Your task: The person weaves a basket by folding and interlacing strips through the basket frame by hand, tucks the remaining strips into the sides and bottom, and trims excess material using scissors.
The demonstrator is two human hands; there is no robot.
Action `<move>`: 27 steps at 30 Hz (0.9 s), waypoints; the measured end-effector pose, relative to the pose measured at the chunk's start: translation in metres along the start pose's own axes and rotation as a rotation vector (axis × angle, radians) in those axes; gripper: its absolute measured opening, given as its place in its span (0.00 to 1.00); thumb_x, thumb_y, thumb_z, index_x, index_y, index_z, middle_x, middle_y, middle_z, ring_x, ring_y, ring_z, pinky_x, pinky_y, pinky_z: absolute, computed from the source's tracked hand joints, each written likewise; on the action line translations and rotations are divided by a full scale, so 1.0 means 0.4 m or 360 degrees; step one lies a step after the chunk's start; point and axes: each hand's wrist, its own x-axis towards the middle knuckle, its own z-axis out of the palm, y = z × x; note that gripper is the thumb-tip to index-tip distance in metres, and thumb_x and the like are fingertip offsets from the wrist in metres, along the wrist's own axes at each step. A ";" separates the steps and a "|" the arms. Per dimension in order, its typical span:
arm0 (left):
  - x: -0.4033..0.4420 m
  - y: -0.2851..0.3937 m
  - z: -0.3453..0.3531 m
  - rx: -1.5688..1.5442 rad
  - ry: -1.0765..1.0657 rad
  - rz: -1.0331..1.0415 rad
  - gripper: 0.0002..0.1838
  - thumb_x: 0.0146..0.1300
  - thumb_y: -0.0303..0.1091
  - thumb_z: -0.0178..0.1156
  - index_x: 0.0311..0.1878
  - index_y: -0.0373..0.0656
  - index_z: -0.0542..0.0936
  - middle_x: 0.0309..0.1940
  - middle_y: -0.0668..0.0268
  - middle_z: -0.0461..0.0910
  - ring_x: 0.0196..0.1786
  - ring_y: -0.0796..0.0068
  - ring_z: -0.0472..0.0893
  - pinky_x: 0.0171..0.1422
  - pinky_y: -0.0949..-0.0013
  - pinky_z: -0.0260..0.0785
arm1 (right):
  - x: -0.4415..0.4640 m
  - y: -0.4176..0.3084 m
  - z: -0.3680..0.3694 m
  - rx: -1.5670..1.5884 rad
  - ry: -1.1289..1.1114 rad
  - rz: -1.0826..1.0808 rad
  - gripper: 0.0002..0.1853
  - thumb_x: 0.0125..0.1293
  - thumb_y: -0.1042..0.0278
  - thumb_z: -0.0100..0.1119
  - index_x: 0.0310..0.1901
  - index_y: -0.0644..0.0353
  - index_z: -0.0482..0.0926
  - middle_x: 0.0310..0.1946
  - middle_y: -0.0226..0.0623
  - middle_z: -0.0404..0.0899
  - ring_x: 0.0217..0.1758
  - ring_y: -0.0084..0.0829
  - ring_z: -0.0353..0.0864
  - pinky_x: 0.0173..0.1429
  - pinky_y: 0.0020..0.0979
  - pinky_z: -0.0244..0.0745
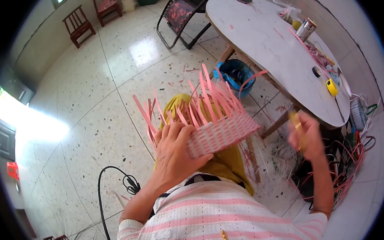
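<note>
A woven basket (222,133) in pink and white strips rests on the person's lap, over mustard-yellow trousers (232,165). Loose pink strips (208,100) stand up from its upper edge. My left hand (174,148) grips the basket's left end, fingers over the edge and thumb along the near side. Off to the right, apart from the basket, my right hand (306,136) is closed around a gold-coloured tool (299,130), blurred by motion; its exact kind cannot be made out.
An oval white table (265,35) at the right bears a yellow tape measure (331,87), black tape roll (316,71), can (306,29) and phone (244,0). A blue-lined bin (237,75) stands below its edge. Tangled strips (348,173) lie lower right; a black cable (100,201) lies left.
</note>
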 end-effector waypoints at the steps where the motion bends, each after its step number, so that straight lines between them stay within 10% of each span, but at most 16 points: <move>1: 0.000 0.002 0.002 -0.0002 0.0014 -0.0009 0.37 0.42 0.42 0.82 0.57 0.42 0.79 0.53 0.59 0.76 0.62 0.53 0.71 0.72 0.51 0.56 | -0.031 0.007 0.063 -0.0084 -0.0101 0.0064 0.11 0.70 0.63 0.69 0.39 0.61 0.78 0.27 0.26 0.79 0.23 0.16 0.74 0.24 0.21 0.67; 9: 0.005 0.015 0.024 0.0027 0.0090 -0.0023 0.36 0.42 0.43 0.82 0.55 0.42 0.79 0.52 0.59 0.76 0.60 0.55 0.72 0.70 0.51 0.57 | -0.086 0.009 0.231 -0.1180 -0.0550 -0.0398 0.22 0.65 0.56 0.72 0.35 0.67 0.73 0.30 0.53 0.76 0.34 0.54 0.78 0.40 0.47 0.74; 27: 0.008 0.026 0.055 0.0048 0.0204 -0.0007 0.37 0.39 0.43 0.84 0.54 0.42 0.80 0.49 0.61 0.76 0.57 0.58 0.74 0.67 0.52 0.58 | -0.058 0.010 0.300 -0.1259 -0.0663 -0.0411 0.24 0.72 0.52 0.62 0.41 0.71 0.73 0.32 0.62 0.80 0.37 0.63 0.82 0.44 0.54 0.77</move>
